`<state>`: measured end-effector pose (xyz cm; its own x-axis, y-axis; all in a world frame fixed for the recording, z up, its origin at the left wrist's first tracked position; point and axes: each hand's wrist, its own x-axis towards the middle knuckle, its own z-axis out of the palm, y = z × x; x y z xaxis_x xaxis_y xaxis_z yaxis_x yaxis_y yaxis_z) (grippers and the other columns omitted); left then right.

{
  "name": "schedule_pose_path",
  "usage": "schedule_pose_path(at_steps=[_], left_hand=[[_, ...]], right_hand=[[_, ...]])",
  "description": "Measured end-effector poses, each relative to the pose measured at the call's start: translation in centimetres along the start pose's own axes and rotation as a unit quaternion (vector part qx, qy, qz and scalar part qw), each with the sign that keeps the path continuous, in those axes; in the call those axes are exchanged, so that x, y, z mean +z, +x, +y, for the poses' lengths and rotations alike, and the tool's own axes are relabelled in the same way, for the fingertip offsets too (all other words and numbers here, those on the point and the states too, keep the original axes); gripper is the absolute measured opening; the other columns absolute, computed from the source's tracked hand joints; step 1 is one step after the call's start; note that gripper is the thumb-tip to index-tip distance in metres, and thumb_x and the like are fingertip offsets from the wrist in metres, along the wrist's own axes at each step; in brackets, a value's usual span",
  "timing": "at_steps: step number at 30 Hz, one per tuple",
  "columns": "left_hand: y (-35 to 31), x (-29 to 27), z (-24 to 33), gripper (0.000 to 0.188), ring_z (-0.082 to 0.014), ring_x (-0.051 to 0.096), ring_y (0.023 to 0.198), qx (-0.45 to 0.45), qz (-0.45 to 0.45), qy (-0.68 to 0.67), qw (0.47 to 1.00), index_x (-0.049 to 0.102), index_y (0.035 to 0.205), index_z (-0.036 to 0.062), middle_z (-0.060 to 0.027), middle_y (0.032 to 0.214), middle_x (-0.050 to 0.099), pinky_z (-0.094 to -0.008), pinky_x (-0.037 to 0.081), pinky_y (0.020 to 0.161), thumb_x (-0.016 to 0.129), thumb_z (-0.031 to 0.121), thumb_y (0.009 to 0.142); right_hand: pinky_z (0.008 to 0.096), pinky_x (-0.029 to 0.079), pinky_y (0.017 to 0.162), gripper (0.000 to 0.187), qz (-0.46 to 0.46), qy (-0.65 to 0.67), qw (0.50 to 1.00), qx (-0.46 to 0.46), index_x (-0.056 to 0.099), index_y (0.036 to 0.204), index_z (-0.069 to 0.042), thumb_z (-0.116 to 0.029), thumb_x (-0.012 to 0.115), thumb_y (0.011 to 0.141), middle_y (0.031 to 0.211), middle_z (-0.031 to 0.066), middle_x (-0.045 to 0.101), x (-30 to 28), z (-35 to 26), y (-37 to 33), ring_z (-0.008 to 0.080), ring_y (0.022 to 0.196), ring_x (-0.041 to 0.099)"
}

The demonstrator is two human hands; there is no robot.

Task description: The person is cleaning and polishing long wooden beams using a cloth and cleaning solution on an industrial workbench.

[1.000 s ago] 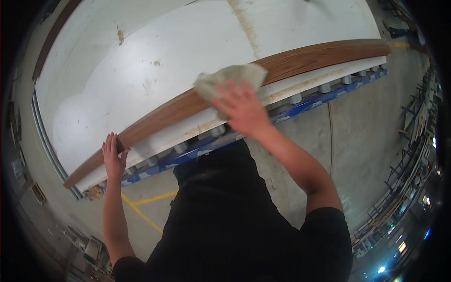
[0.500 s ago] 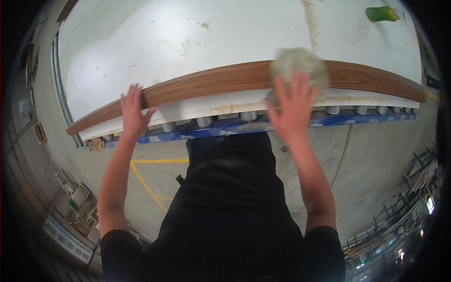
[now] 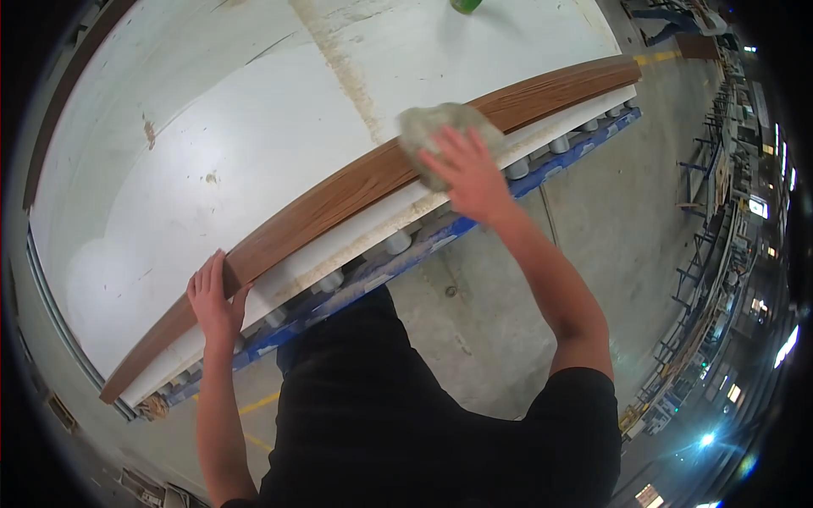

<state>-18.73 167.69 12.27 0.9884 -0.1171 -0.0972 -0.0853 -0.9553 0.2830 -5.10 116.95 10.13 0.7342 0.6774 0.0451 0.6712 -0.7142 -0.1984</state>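
Note:
A long brown wooden board point(image 3: 326, 199) lies along the near edge of a white panel point(image 3: 178, 237). My left hand point(image 3: 215, 300) straddles the board toward its left end, fingers over the top and thumb on the near side. Under my right hand point(image 3: 470, 173) is a bunched grey-green rag point(image 3: 413, 135), pressed onto the board right of its middle. The right fingers are spread across the cloth, which is slightly blurred and hides the wood beneath it.
Below the panel runs a blue rail point(image 3: 449, 233) with grey rollers point(image 3: 398, 243). A green object point(image 3: 465, 5) is cut off at the top edge. Another dark brown strip point(image 3: 63, 110) lies along the far left. Racks with materials line the right; a person point(image 3: 673, 21) is in the far right background.
The view has swung to the right, so the board now slants up rightward. My right hand and rag remain right of the board's middle. The left hand stays near the left end.

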Motion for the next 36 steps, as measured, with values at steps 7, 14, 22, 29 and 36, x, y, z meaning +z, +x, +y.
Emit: schedule_pose_path(at_steps=[7,14,22,29,36], left_hand=[[-3.7,-3.6,-5.4,0.083,-0.0385,0.054,0.14,-0.047,-0.016,0.0,0.999,0.052,0.151,0.0087,-0.0162,0.145,0.061,-0.0556,0.032,0.127,0.088,0.002,0.076],[-7.7,-5.0,-12.7,0.078,-0.0398,0.048,0.148,-0.104,-0.086,0.025,0.991,0.048,0.154,0.009,-0.0181,0.152,0.056,-0.0598,0.025,0.131,0.082,0.002,0.084],[-9.2,-5.0,-14.8,0.079,-0.0427,0.044,0.151,-0.131,-0.102,0.008,0.986,0.047,0.155,0.0083,-0.02,0.154,0.054,-0.0592,0.027,0.13,0.081,0.0,0.085],[-8.9,-5.0,-13.9,0.079,-0.0439,0.046,0.148,-0.132,-0.096,0.011,0.987,0.047,0.155,0.0074,-0.0209,0.152,0.054,-0.0584,0.029,0.13,0.081,-0.002,0.083],[-11.6,-3.2,-13.6,0.074,-0.0459,0.051,0.135,-0.13,0.006,0.08,0.988,0.052,0.146,0.0053,-0.0212,0.139,0.055,-0.0624,0.034,0.126,0.083,0.001,0.079]], right_hand=[[0.0599,0.023,0.13,0.079,0.088,0.008,0.989,0.121,0.055,0.157,-0.009,-0.004,0.06,0.078,0.163,0.0211,0.046,-2.2,5.2,-3.6,0.0415,0.157,0.038],[0.0661,0.02,0.129,0.077,0.153,-0.006,0.955,0.255,0.049,0.161,-0.01,-0.022,0.073,0.089,0.169,0.023,0.039,0.4,7.7,-3.0,0.0434,0.16,0.031],[0.062,0.023,0.13,0.079,0.021,0.125,0.99,0.053,0.059,0.155,-0.025,-0.038,0.081,0.079,0.169,0.0085,0.045,1.0,-2.9,4.8,0.035,0.158,0.037],[0.0501,0.041,0.116,0.049,0.161,-0.077,0.943,0.283,0.065,0.142,-0.007,-0.036,0.067,0.103,0.148,0.0206,0.06,-2.7,26.0,-1.8,0.0406,0.14,0.054],[0.0502,0.037,0.122,0.06,0.244,-0.044,0.876,0.413,0.059,0.145,0.001,-0.044,0.058,0.106,0.153,0.0295,0.054,-4.1,34.6,-3.2,0.0478,0.145,0.047]])
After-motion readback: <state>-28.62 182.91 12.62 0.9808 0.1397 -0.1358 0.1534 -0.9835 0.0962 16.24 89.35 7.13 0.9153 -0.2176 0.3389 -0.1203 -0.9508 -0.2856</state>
